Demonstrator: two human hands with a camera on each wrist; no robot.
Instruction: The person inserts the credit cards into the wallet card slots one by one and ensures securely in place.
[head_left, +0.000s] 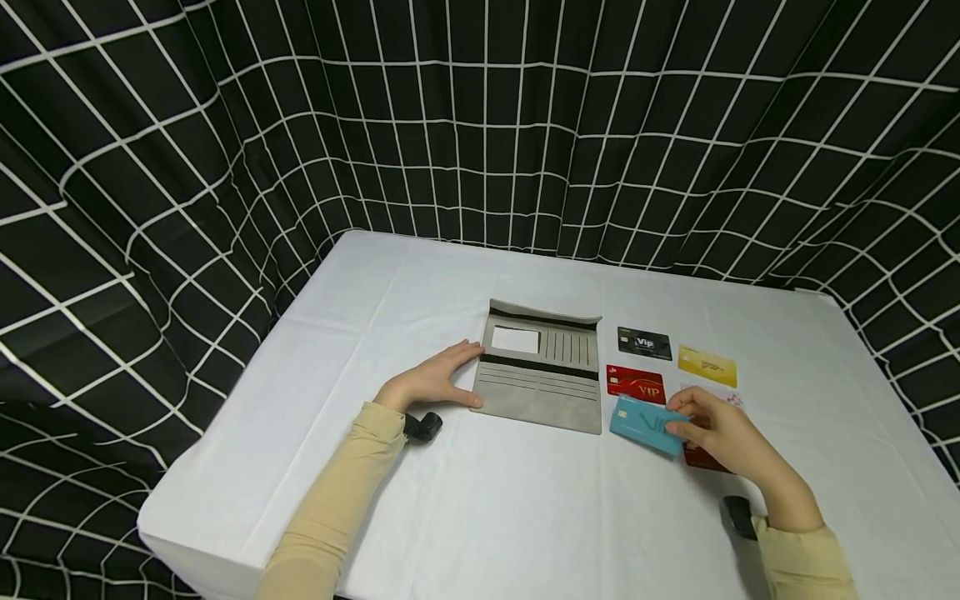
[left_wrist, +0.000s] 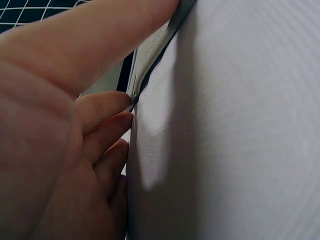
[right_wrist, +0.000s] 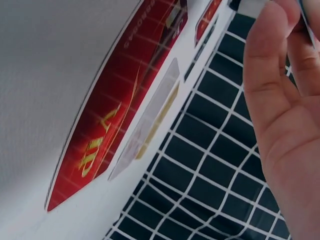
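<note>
A grey wallet (head_left: pixel 536 404) lies unfolded on the white table, its card slots facing up and a white insert (head_left: pixel 515 339) in its upper half. My left hand (head_left: pixel 431 379), thumb and fingers spread, touches the wallet's left edge; the left wrist view shows the fingertips against that edge. Between thumb and fingers, my right hand (head_left: pixel 723 433) pinches the right end of a light blue card (head_left: pixel 643 423). That card is tilted, just right of the wallet. Under the right hand lies a dark red VIP card (right_wrist: pixel 107 120), partly hidden in the head view.
A black VIP card (head_left: pixel 645 343), a yellow card (head_left: pixel 707 365) and a red VIP card (head_left: pixel 635 383) lie right of the wallet. A pale card (head_left: pixel 731 396) is partly covered by the right hand. Black curtain (head_left: pixel 517 125) with a white grid surrounds the table (head_left: pixel 495 517).
</note>
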